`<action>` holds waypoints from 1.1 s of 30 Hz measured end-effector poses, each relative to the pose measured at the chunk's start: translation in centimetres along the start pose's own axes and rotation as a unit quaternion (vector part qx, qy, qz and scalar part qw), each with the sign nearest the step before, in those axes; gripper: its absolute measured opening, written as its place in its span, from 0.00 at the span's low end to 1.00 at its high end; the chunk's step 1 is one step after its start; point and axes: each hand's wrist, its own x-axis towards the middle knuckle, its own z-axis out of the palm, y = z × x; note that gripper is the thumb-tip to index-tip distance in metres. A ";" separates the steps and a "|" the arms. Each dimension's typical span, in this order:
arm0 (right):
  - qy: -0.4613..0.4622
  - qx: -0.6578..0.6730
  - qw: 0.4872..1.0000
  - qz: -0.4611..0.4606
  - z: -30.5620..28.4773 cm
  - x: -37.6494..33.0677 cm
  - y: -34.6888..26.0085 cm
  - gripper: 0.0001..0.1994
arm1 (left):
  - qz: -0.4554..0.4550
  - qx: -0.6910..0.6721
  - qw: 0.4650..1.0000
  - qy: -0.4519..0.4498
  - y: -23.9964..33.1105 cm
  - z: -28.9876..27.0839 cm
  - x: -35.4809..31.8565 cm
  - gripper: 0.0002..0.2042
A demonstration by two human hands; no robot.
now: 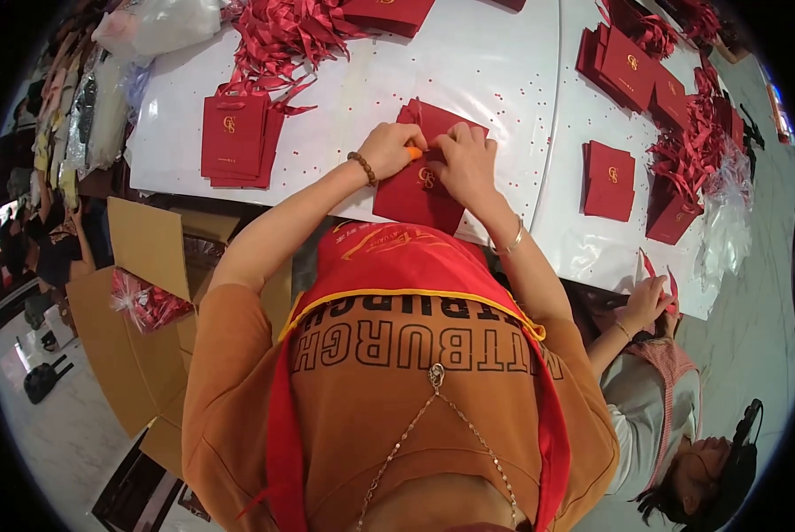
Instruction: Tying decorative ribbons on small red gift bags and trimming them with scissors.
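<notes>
Counts, head view:
- White table (486,62): one.
- Red paper bag under wearer's hands (419,191): one.
- Red bag stacks elsewhere on table: about five; bags per stack uncountable.
- Red ribbon heaps: three.
- Open cardboard box (140,328): one.
- Wearer's hands: two, left hand (388,146), right hand (464,160).
- Co-worker's hand (647,301): one visible.

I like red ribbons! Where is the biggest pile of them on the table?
In the head view, the ribbon pile lies at the far left of the white table, just beyond the stack of red paper bags, left of both hands.
</notes>
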 end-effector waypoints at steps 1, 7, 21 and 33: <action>-0.003 0.000 1.000 0.001 -0.5 -0.5 0.1 0.13 | 0.007 0.035 0.999 0.005 0.2 0.1 -0.2 0.04; -0.101 0.096 0.980 0.143 -2.9 -2.9 2.3 0.12 | 0.012 0.083 0.996 0.009 0.3 0.8 -0.2 0.05; -0.135 0.282 0.924 0.219 -2.8 -2.7 3.6 0.10 | 0.013 0.037 0.998 0.048 2.4 5.2 -0.9 0.05; -0.082 0.316 0.930 0.166 -2.5 -3.7 3.6 0.10 | -0.019 -0.010 0.998 0.056 3.4 6.4 -1.4 0.12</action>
